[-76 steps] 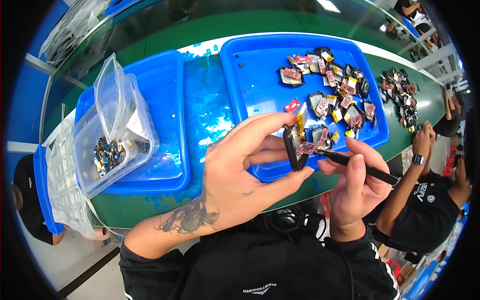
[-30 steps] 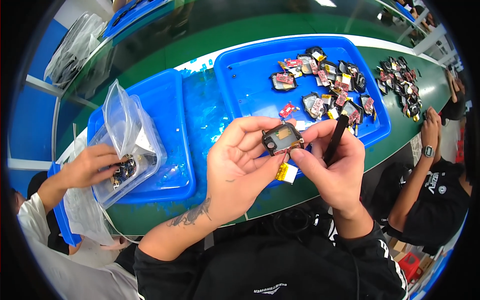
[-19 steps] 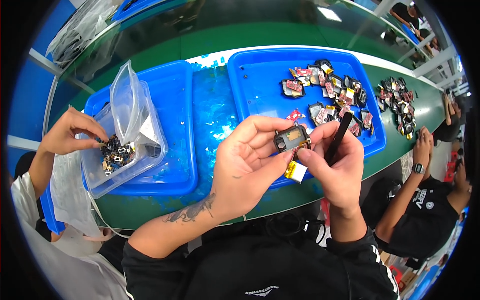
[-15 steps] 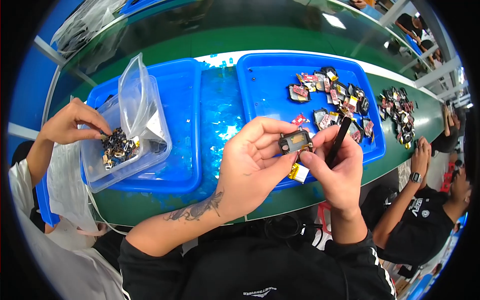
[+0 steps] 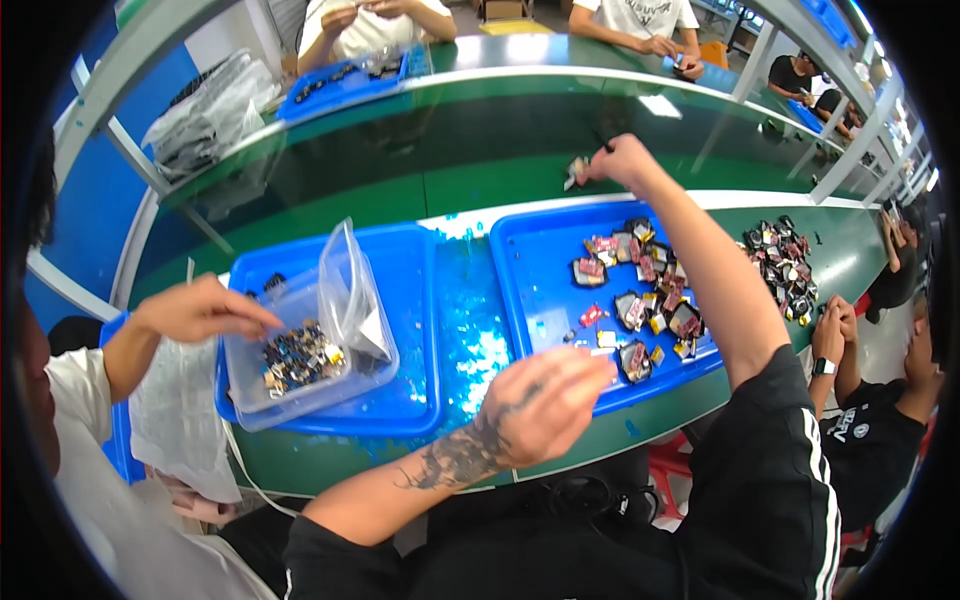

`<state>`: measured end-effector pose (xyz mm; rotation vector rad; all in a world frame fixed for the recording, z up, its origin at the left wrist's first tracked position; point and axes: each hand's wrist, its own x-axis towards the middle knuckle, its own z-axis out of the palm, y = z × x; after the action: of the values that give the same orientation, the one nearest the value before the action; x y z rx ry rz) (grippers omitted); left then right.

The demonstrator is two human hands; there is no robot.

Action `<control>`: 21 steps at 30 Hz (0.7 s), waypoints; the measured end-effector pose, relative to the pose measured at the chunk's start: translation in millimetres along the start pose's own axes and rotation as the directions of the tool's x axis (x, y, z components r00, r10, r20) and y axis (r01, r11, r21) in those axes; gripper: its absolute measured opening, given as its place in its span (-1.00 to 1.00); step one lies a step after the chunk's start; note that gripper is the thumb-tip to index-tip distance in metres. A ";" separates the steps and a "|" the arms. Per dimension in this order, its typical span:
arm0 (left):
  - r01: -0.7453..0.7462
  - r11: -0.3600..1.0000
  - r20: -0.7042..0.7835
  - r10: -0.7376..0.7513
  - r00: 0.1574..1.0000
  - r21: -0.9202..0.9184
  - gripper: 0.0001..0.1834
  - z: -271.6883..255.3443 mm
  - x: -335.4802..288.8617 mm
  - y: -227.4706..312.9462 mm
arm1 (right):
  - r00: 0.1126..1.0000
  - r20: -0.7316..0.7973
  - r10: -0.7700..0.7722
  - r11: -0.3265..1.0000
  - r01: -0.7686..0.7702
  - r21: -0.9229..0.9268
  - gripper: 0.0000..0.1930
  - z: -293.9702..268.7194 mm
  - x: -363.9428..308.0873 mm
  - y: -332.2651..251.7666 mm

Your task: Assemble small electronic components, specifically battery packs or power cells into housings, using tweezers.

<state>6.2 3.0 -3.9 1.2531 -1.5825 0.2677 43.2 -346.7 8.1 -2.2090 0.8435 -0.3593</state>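
Observation:
My right hand (image 5: 628, 165) reaches far across the green bench, its fingers closed on a slim black tool (image 5: 606, 145). Just beside the fingertips is a small blurred pale and reddish piece (image 5: 577, 172); I cannot make out whether it is gripped. My left hand (image 5: 550, 408) hovers over the near edge of the right blue tray (image 5: 508, 290), back upward, smeared by motion, so its fingers' grip is unclear. Near its fingertips lies an opened black device casing (image 5: 636, 362). Several more casings with red circuit boards and yellow-taped cells (image 5: 655, 270) fill the tray's right part.
A left blue tray (image 5: 412, 330) bears a clear plastic box (image 5: 390, 375) of small parts; a co-worker's hand (image 5: 205, 310) reaches over it. More casings (image 5: 778, 262) pile up at right. A white ledge (image 5: 465, 222) crosses the bench. People work opposite and at right.
My hands have parted. The right one has swung far forward with the black tool; the left has dropped nearer and let its fingers leave the casing. The view has tilted up.

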 end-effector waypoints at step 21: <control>0.195 0.963 -0.221 -0.153 0.963 0.184 -0.63 -0.9 -2.4 -16.9 | 0.960 0.017 -0.279 0.960 0.279 -0.036 -0.77 -41.5 -78.1 -10.6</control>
<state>20.2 -2.2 -12.3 1.4651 -1.2824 0.4411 -30.1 -311.5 44.6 -2.3680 0.5348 -0.4682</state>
